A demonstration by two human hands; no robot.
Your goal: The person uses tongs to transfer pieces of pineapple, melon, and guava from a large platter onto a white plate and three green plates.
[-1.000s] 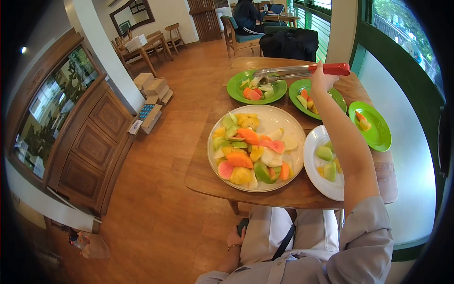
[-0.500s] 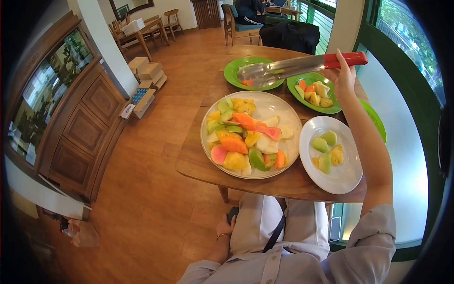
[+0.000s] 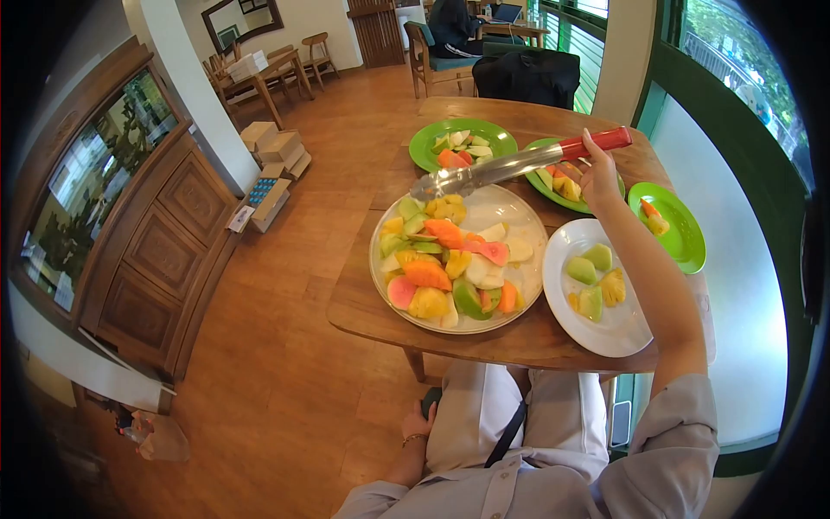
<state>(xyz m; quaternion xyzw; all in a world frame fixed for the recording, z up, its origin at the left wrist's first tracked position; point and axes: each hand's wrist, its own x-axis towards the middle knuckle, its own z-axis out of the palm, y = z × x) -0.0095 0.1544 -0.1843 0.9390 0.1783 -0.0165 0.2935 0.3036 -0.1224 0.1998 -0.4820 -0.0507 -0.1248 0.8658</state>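
Above the far rim of the big white platter [image 3: 526, 208], the tongs [image 3: 510, 163] hang on a slant. Their metal tips sit low over the platter's far-left edge and the red grip rises away to its right. The right hand [image 3: 599, 176] is clamped round that red grip, fingers wrapped, with the arm running along the platter's right side. The tong blades lie close together, and nothing shows between the tips.

The platter is heaped with cut fruit [image 3: 430, 275] in orange, pink, yellow, green and white pieces. Just right of it, nearly rim to rim, sits the small white plate [image 3: 619, 333] with a few green and yellow pieces. Beyond the platter stands the far green plate [image 3: 495, 131], which carries fruit too. A second green plate [image 3: 546, 192] is partly hidden behind the right hand. A third green plate [image 3: 683, 246] lies farther right of the platter with a couple of pieces on it. All of them rest on the wooden table [image 3: 367, 303].

Below the platter, down past the near table edge, the left hand [image 3: 418, 422] rests on the lap. Its fingers are against a dark object [image 3: 430, 400]; whether they grip it, I cannot tell. The two hands are well apart.

Far left of the platter, cardboard boxes [image 3: 275, 149] sit on the floor.
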